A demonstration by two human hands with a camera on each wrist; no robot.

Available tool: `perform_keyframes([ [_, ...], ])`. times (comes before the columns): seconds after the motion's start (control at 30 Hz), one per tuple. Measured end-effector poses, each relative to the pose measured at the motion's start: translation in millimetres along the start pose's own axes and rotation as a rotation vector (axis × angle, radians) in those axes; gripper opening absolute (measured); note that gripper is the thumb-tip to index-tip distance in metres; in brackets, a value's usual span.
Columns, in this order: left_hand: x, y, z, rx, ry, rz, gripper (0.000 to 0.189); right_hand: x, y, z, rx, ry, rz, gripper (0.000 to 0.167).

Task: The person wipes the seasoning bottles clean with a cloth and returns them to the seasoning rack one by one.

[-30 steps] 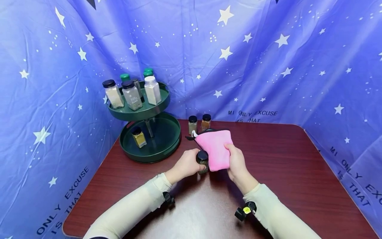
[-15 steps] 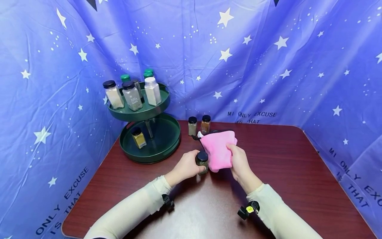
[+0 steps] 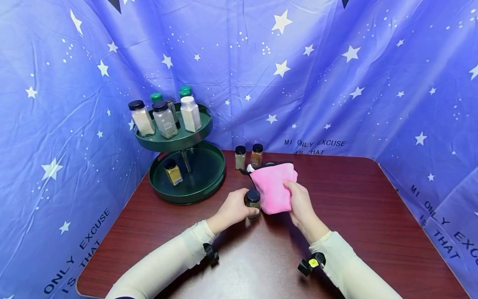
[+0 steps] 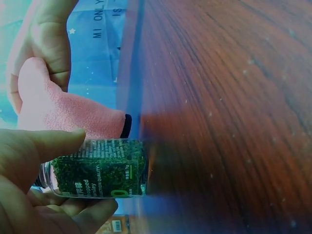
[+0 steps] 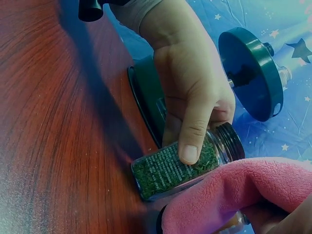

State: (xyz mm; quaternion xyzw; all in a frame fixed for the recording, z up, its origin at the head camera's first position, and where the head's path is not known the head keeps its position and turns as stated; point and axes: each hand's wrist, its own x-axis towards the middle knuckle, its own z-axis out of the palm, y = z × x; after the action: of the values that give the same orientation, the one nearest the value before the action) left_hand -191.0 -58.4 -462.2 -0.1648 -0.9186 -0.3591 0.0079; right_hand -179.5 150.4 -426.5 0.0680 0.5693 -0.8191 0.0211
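My left hand (image 3: 232, 206) grips a black-lidded glass jar of chopped parsley (image 4: 97, 168), thumb on one side and fingers on the other. The jar is upright, its base at or just above the table; I cannot tell which. To its right, my right hand (image 3: 301, 204) holds a folded pink cloth (image 3: 274, 187) with black edging and a white tag, thumb on the front. In the right wrist view the cloth (image 5: 214, 195) lies close against the jar, near its lid; most of the right hand's fingers are hidden there.
A green two-tier rack (image 3: 175, 143) stands at the left, with several spice jars on top and a yellow one (image 3: 173, 173) below. Two small black-lidded jars (image 3: 240, 158) stand behind the cloth. The brown table (image 3: 347, 207) meets a starry blue curtain (image 3: 328, 74).
Over the first half second my right hand shifted slightly right with the cloth, and a back fold came into view. Since then almost nothing has moved; the left hand keeps its grip on the jar.
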Motion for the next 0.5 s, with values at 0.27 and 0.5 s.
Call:
perform_keyframes([
  [0.27, -1.4, 2.3, -1.5, -0.037, 0.02, -0.01, 0.043, -0.4, 2.2, -1.2, 0.004, 0.012, -0.024, 0.018],
  [0.5, -2.8, 4.0, -4.9, -0.049, 0.038, -0.048, 0.042, -2.0, 2.7, -1.8, -0.003, 0.018, -0.033, 0.02],
])
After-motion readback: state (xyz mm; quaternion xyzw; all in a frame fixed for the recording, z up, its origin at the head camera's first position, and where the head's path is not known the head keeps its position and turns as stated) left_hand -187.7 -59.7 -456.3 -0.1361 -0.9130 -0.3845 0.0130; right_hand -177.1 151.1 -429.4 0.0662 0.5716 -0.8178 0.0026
